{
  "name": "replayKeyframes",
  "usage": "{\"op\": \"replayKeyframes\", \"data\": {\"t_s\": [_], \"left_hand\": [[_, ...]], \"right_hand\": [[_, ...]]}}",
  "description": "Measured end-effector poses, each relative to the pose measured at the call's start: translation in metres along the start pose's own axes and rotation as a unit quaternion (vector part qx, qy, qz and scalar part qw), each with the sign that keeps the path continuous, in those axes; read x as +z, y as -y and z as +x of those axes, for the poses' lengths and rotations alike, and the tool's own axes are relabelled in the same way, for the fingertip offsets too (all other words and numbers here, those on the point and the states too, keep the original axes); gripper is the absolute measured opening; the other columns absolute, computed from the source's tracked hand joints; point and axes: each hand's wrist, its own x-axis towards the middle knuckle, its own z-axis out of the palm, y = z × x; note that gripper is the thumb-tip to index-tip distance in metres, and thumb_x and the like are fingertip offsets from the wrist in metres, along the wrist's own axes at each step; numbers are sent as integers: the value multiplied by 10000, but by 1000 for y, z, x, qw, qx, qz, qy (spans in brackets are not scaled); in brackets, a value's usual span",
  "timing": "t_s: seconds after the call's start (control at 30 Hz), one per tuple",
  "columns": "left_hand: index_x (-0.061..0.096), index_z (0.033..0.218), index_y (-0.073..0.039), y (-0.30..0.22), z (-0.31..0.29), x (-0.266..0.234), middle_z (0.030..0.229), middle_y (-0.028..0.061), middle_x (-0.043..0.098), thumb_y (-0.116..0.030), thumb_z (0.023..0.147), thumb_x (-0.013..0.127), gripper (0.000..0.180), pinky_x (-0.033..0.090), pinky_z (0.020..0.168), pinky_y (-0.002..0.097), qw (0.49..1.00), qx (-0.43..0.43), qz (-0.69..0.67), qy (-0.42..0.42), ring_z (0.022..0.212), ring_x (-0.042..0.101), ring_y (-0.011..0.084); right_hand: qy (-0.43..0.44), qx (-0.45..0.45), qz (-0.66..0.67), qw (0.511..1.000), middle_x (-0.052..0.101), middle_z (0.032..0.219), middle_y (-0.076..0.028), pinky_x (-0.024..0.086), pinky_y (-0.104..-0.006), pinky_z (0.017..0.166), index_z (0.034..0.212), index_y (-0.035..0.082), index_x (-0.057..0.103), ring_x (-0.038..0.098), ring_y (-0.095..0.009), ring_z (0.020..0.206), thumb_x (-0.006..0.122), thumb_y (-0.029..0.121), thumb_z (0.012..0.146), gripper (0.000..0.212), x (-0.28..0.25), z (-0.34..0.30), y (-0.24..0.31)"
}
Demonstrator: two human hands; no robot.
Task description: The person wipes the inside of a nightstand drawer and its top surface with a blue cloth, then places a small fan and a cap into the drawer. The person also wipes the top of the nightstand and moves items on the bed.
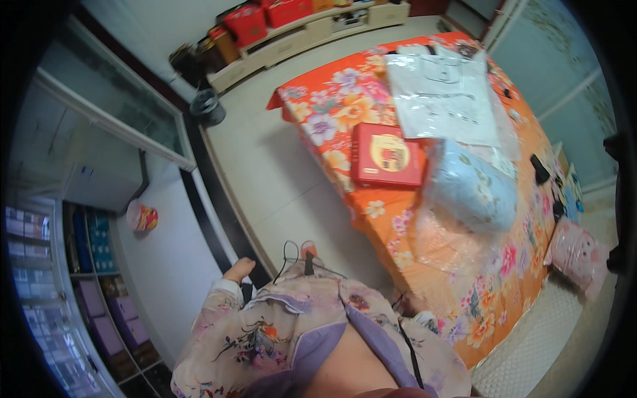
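My left hand point(240, 269) hangs at my left side, beside the dark door track. Its fingers are curled in, and nothing sticks out of them. Low on the right, by the near edge of the bed point(352, 199), a blurred bit of my right hand point(410, 306) shows past my floral sleeve; its fingers cannot be made out. A flat red box point(387, 156) lies on the orange flowered bed cover. Beside it are a light-blue floral bundle in clear plastic point(474, 186) and a white plastic bag point(441, 96). Both hands are apart from these.
A black bin point(208, 108) stands by the sliding door frame. Along the far wall runs a low cabinet point(298, 41) with red bags on it. A red-and-yellow tub point(141, 217) and shelves point(99, 292) are at left. A wrapped pink pillow point(576, 255) lies at right.
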Motion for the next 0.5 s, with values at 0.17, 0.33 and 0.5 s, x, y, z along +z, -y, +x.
{"op": "replayKeyframes", "data": {"t_s": [0.17,0.33,0.5], "left_hand": [[615,1085,17,-20,52,-97,1030,230,643,-316,879,501,407,474,847,386,980,14,-189,-64,987,615,356],[565,1173,-10,-78,105,-193,1097,144,637,-287,915,527,380,450,897,313,979,96,-131,-126,1043,592,246],[581,1134,-6,-44,147,-222,1072,214,628,-319,910,519,391,458,885,368,969,77,-178,-151,1031,592,352]], "right_hand": [[-16,139,437,888,620,764,-86,481,-319,550,942,8,604,587,-186,613,504,216,910,232,-59,132,132],[-7,67,323,944,651,872,-119,494,-303,720,1084,-19,606,627,-183,800,544,258,888,345,-133,210,256],[10,-11,126,992,655,993,-206,490,-365,815,1095,-19,606,641,-308,926,545,315,871,406,-212,306,355]]}}
